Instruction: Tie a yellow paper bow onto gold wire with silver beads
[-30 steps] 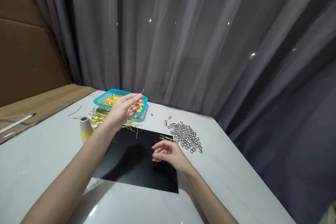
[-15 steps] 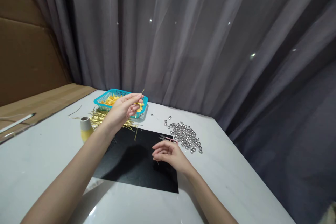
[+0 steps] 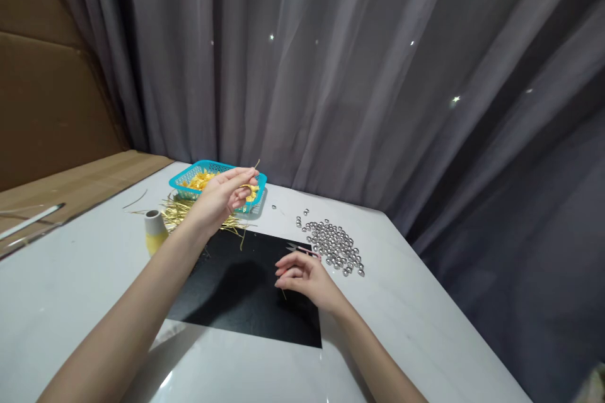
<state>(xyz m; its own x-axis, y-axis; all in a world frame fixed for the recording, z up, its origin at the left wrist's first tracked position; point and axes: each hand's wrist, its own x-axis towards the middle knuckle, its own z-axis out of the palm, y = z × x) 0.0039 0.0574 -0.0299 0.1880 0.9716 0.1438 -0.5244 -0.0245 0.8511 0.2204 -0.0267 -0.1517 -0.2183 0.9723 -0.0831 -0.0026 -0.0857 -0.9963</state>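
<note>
Left hand point(image 3: 229, 192) pinches a gold strand point(image 3: 242, 240), now swung leftward; right hand point(image 3: 302, 274) seemingly grips a wisp point(image 3: 284, 295).

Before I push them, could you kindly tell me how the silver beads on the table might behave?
The silver beads would probably scatter, since they lie loose. Their rounded shapes suggest they may roll, and their shiny surfaces might feel slippery.
</note>
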